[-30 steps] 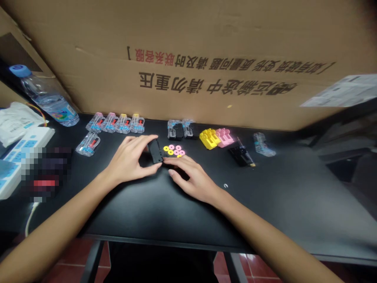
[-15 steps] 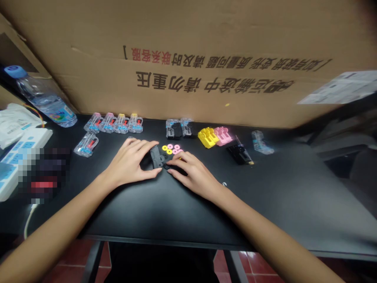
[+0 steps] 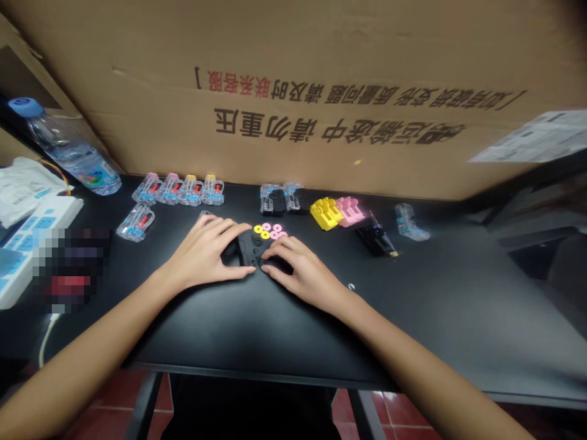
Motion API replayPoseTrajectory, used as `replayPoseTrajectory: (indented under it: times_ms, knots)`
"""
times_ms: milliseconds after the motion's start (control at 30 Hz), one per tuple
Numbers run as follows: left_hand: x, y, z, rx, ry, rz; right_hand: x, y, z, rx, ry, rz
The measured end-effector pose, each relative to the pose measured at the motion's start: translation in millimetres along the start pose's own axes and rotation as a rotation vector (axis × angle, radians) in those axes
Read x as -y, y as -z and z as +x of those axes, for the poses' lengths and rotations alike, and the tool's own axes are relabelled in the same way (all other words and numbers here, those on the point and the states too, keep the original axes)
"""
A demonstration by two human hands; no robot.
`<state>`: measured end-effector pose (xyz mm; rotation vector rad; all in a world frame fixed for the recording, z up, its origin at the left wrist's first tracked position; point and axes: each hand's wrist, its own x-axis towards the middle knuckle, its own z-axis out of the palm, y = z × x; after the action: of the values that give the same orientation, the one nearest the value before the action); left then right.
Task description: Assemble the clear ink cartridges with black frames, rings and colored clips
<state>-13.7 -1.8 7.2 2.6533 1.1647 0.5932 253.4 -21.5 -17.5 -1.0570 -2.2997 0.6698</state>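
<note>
My left hand [image 3: 206, 253] grips a black plastic shell [image 3: 248, 245] between thumb and fingers, on or just above the table. At the shell's lower right corner, my right hand [image 3: 302, 266] pinches a small black ring [image 3: 262, 263] between thumb and fingertips. The ring touches or overlaps the shell; I cannot tell how it sits. Several small yellow discs [image 3: 262, 231] and pink discs [image 3: 274, 228] lie just beyond the shell, partly hidden by my right fingers.
Along the back stand clear plastic assemblies [image 3: 190, 190], clear-and-black ones [image 3: 284, 198], a yellow shell [image 3: 326, 214] and a pink shell [image 3: 349, 211]. A black piece [image 3: 375, 237] and a clear one [image 3: 410, 223] lie right. A bottle [image 3: 73, 150] and power strip [image 3: 41, 244] are left; a cardboard box [image 3: 293, 49] walls the back.
The shell has turned slightly and lies flatter, more of its inner face showing. The black ring, earlier at the shell's edge, is now over its lower right corner.
</note>
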Motion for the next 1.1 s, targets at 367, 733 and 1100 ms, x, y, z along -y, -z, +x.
replayPoseTrajectory:
  times_ms: [367,733,1100]
  knots:
    - [-4.2,-2.2,0.5,0.044,-0.087,-0.052,13.2,-6.3,2.6,-0.124,-0.155,0.425]
    - [-5.9,-3.4,-0.5,0.011,-0.158,-0.065,12.3,-6.1,2.1,-0.054,-0.237,0.504]
    - [-4.3,-3.0,-0.4,-0.006,-0.152,-0.069,13.3,-3.1,2.6,-0.009,-0.315,0.596]
